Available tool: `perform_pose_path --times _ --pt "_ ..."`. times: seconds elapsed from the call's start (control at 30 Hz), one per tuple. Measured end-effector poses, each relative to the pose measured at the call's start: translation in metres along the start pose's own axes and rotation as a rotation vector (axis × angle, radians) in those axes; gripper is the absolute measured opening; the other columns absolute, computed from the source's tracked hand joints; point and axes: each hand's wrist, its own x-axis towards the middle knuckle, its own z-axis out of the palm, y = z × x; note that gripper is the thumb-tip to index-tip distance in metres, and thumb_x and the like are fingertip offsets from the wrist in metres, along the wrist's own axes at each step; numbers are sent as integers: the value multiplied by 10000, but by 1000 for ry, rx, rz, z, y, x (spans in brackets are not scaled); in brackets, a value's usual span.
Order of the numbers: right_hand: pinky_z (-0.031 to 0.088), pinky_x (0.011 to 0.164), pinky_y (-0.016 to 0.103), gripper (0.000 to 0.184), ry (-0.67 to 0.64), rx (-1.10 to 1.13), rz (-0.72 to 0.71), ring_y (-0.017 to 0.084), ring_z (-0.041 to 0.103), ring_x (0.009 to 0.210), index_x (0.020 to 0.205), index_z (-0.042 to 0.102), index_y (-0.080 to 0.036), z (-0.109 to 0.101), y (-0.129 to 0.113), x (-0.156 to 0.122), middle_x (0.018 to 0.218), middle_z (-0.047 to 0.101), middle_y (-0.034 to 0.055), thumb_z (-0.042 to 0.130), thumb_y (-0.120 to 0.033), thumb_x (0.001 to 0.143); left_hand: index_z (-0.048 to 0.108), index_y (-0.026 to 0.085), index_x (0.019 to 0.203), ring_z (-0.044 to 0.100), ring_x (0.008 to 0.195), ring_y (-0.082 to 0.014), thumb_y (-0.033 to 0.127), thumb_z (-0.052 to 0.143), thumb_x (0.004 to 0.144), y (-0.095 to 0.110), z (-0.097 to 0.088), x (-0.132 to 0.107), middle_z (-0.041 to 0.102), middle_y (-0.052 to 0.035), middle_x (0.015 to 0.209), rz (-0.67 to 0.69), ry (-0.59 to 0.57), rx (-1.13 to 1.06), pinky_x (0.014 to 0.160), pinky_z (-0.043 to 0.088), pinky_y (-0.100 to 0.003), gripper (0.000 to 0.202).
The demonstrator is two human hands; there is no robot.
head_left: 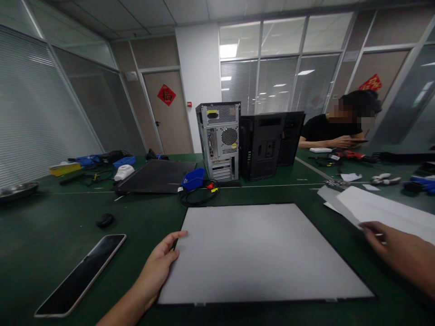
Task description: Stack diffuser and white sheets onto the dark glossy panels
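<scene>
A flat white panel with a thin black frame (261,253) lies on the green table in front of me. My left hand (163,256) is closed on its left edge, fingertips over the frame. To the right of the panel are thin white sheets (384,208), with a greyer, more see-through sheet (335,201) at their left side. The fingers of my right hand (390,240) are pinched on the near corner of that greyer sheet. Some of the right fingertips are hidden.
Behind the panel stand an open computer case (220,145) and a black case (265,149). A blue device with cables (193,179) and a dark flat panel (156,175) lie nearby. A smartphone (81,276) is at left, pliers (385,179) at right. Another person (322,127) sits across.
</scene>
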Motion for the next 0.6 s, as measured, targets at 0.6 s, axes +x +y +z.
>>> perform_pose_path --times 0.6 --pt "477 944 518 488 72 4 -520 277 599 1049 1180 622 -315 -2 -107 -85 1195 620 30 439 -606 834 572 211 1152 628 781 -177 156 574 681 3 4 1 639 -47 1162 -11 17 17 697 475 -297 474"
